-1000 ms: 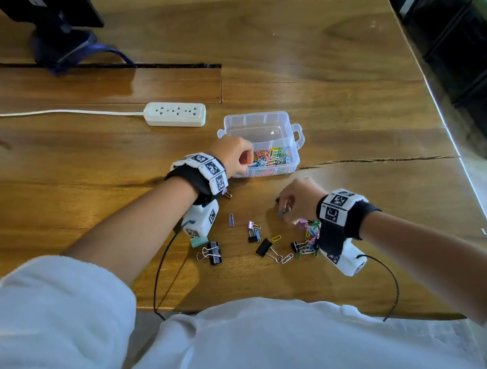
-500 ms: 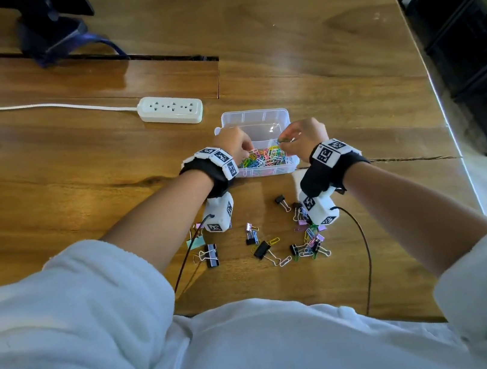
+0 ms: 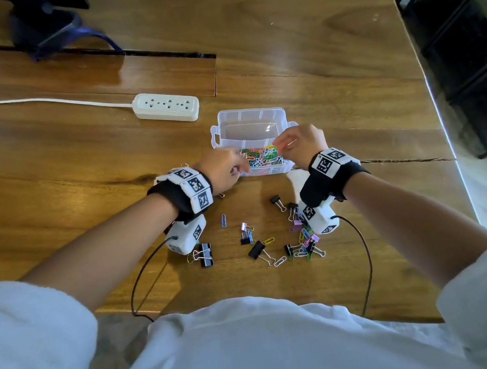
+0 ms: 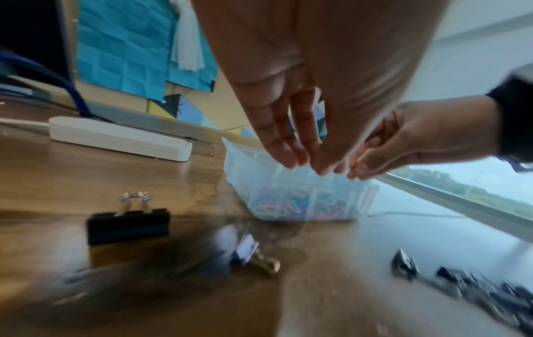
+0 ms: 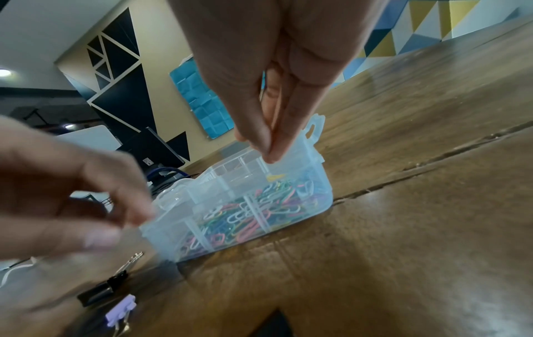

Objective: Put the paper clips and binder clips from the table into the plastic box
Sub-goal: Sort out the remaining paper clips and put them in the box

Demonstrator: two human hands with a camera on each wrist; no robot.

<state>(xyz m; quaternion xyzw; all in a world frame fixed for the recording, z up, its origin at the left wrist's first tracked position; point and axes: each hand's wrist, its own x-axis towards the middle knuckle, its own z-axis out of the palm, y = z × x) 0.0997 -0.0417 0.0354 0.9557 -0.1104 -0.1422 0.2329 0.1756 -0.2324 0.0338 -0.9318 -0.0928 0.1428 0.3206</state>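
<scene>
A person's two hands hover over a clear plastic box [image 3: 247,120] on a wooden table [image 3: 311,57]. The right hand [image 3: 301,144] pinches its fingers [image 5: 264,139] together above the box's near compartments, which hold a heap of colored paper clips [image 3: 262,158]; whether a clip is caught between them cannot be told. The left hand [image 3: 222,170], its fingers [image 4: 288,155] loosely bunched and holding nothing visible, is at the box's left edge. More paper clips and binder clips [image 3: 303,243] lie scattered on the table nearer the person. A white power strip [image 3: 166,106] lies behind the box.
</scene>
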